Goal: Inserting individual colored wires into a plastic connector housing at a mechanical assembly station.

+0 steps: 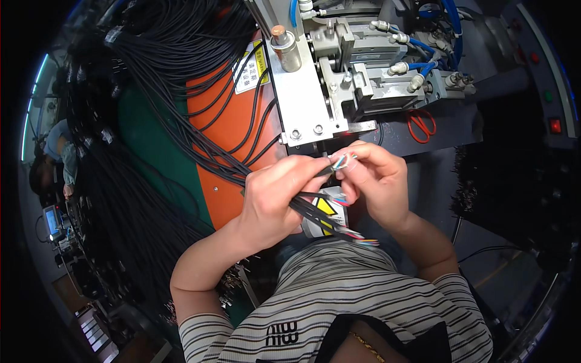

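Several black cables [311, 210] run through my left hand [275, 190], which is closed around them. Their stripped ends show thin coloured wires [363, 241] pointing to the lower right. One cable end sticks out past my left thumb, with its fanned white, green and red wires [343, 161] bared. My right hand [378, 181] pinches these wires between thumb and fingertips. Both hands are close together, just in front of the metal machine [305, 109]. Part of a yellow and white warning label [325, 207] shows below the cables.
A large bundle of black cables [163, 48] lies on the orange and green surface [224, 136] to the left. Pneumatic cylinders with blue hoses [423, 66] sit at the back. Red-handled scissors [421, 126] lie right of the machine. Another person [57, 142] is at far left.
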Demonstrator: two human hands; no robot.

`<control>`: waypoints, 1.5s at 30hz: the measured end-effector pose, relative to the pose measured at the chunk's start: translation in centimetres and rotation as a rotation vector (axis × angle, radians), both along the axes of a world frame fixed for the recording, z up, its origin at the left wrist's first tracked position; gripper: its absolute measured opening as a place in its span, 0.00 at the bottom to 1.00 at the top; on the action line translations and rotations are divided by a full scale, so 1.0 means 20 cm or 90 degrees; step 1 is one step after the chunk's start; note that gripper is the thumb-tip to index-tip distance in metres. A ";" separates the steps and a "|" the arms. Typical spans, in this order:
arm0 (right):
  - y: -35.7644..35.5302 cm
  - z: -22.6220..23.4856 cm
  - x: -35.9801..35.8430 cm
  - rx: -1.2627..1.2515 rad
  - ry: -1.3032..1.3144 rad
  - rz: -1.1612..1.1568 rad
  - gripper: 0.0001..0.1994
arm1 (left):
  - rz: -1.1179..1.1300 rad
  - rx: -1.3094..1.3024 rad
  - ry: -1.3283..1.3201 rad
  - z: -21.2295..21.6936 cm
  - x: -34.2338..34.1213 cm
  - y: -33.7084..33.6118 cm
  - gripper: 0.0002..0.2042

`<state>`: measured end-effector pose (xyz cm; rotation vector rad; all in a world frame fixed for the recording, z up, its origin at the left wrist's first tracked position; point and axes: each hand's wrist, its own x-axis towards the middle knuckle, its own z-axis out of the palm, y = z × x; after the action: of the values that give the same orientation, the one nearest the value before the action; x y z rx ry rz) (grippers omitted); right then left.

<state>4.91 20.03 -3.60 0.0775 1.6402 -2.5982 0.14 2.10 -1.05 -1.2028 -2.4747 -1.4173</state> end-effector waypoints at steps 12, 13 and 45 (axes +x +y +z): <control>0.09 -0.01 -0.08 -0.146 -0.220 0.175 0.08 | -0.048 -0.162 0.171 0.02 0.02 -0.01 0.19; 0.09 0.02 -0.07 -0.088 -0.179 0.177 0.08 | -0.051 -0.142 0.104 0.01 0.01 -0.01 0.18; 0.08 -0.02 -0.04 -0.059 0.018 0.148 0.09 | -0.074 0.045 -0.263 0.05 -0.02 -0.01 0.07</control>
<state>4.18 21.65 -4.07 -0.1470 1.4379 -2.5032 -0.18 1.94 0.01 -1.1551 -2.6079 -1.9416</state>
